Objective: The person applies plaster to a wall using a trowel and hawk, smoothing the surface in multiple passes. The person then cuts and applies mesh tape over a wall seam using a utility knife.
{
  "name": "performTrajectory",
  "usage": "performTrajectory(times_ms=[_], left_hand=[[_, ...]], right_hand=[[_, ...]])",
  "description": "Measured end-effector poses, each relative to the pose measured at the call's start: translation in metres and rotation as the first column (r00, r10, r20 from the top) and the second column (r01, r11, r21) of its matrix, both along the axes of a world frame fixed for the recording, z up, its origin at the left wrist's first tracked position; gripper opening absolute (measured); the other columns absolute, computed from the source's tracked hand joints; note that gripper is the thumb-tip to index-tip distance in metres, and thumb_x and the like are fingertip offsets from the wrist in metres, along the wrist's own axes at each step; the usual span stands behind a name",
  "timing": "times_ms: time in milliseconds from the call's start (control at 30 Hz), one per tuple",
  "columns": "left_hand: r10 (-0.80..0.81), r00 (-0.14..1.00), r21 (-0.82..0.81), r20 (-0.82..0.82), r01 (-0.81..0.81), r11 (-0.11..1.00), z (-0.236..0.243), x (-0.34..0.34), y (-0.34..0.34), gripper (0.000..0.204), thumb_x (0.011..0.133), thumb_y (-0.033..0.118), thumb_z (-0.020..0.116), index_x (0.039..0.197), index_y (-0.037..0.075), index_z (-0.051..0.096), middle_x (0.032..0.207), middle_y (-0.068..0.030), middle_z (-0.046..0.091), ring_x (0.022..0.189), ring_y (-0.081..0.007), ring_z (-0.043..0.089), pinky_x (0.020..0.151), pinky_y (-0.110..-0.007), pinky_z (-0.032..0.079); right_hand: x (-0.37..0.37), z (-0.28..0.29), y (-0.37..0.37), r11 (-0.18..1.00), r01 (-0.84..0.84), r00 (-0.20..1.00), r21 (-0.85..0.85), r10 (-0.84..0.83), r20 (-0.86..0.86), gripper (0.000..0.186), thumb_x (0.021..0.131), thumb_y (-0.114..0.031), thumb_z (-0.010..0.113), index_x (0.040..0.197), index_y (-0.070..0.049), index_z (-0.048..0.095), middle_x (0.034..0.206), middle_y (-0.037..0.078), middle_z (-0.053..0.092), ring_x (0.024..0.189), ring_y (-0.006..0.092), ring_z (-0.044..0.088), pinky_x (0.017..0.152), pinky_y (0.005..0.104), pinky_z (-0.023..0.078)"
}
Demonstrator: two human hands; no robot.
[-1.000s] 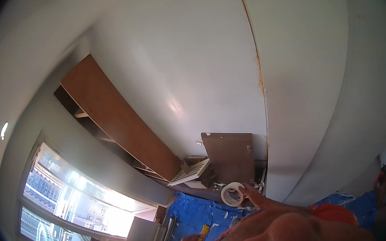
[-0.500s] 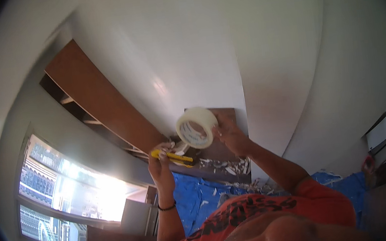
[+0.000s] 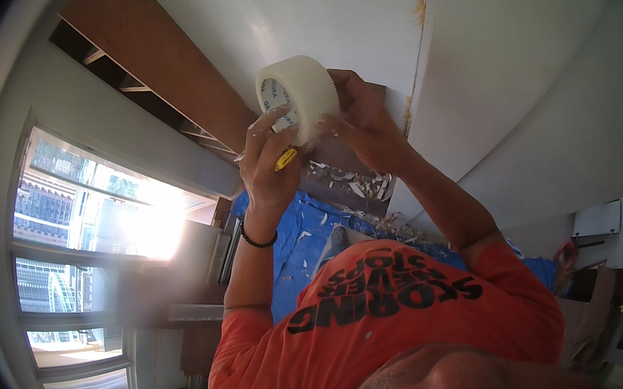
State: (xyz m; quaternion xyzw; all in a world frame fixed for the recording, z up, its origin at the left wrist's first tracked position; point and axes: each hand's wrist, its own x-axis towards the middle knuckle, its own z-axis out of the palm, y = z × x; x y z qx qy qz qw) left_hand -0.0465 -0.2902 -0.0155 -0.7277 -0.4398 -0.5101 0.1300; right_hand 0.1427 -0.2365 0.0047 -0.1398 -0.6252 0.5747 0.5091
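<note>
Holding a white tape roll [image 3: 298, 96] up near the white wall [image 3: 351, 11] with both hands. Left hand [image 3: 268, 167] touching the roll, fingers also curled round a yellow tool [image 3: 285, 158]. Right hand [image 3: 363, 127] gripping the roll's side. Blue sheet [image 3: 293, 235] far below.

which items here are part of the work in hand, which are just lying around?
In hand:
- roll of white mesh tape, held up between both hands
- left hand, which also has a yellow tool in its grip
- right hand, on the roll's side

Lying about:
- blue sheet below
- white debris on a brown board
- brown panel against the wall
</note>
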Motion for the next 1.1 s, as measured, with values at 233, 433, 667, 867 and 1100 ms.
performTrajectory(times_ms=[233,433,667,867,1100], left_hand=[[0.029,0.997,-0.104,-0.065,-0.036,0.994,-0.003,-0.019,-0.012,0.037,0.071,-0.003,0.082,0.105,0.005,0.069,0.094,-0.0166,0.072,0.081,-0.0363,0.072,0.069,-0.041,0.057],[0.114,0.99,-0.054,-0.081,-0.118,0.992,-0.002,-0.029,-0.007,0.037,0.071,-0.005,0.08,0.105,0.002,0.068,0.09,-0.0182,0.071,0.077,-0.0367,0.071,0.068,-0.041,0.056],[0.139,0.989,-0.038,0.054,-0.137,0.99,0.005,-0.028,-0.003,0.031,0.077,-0.003,0.076,0.107,0.003,0.069,0.092,-0.0172,0.072,0.079,-0.0348,0.073,0.069,-0.039,0.058],[0.071,0.907,-0.366,0.416,0.095,0.926,0.02,-0.012,-0.009,0.029,0.086,0.0,0.076,0.114,-0.001,0.068,0.084,-0.0057,0.071,0.072,-0.0092,0.066,0.066,-0.027,0.054],[-0.005,0.87,-0.371,0.493,0.215,0.903,0.013,-0.01,-0.009,0.036,0.083,-0.002,0.079,0.117,-0.002,0.068,0.089,-0.007,0.073,0.07,-0.0085,0.065,0.063,-0.023,0.053]], right_hand=[[-0.002,0.008,0.016,0.669,0.156,0.883,0.727,-0.424,0.2,0.063,0.091,-0.024,0.074,0.147,-0.005,0.051,0.152,0.014,0.051,0.145,0.035,0.043,0.119,0.05,0.033],[-0.019,-0.003,0.026,0.486,0.323,0.854,0.812,-0.519,-0.03,0.048,0.085,-0.015,0.079,0.129,-0.005,0.064,0.133,0.011,0.063,0.131,0.0331,0.056,0.109,0.049,0.044],[-0.029,0.005,0.024,0.474,0.329,0.836,0.817,-0.548,-0.019,0.061,0.083,-0.021,0.082,0.137,-0.006,0.058,0.142,0.015,0.055,0.132,0.0364,0.054,0.111,0.0495,0.042],[-0.025,0.03,0.037,0.676,0.178,0.92,0.715,-0.372,0.122,0.072,0.082,-0.03,0.083,0.144,-0.01,0.053,0.151,0.017,0.048,0.14,0.039,0.047,0.114,0.0511,0.042],[-0.029,0.01,0.061,0.515,0.266,0.93,0.815,-0.361,-0.075,0.069,0.087,-0.032,0.077,0.147,-0.01,0.048,0.142,0.018,0.055,0.135,0.0377,0.051,0.113,0.0506,0.043]])
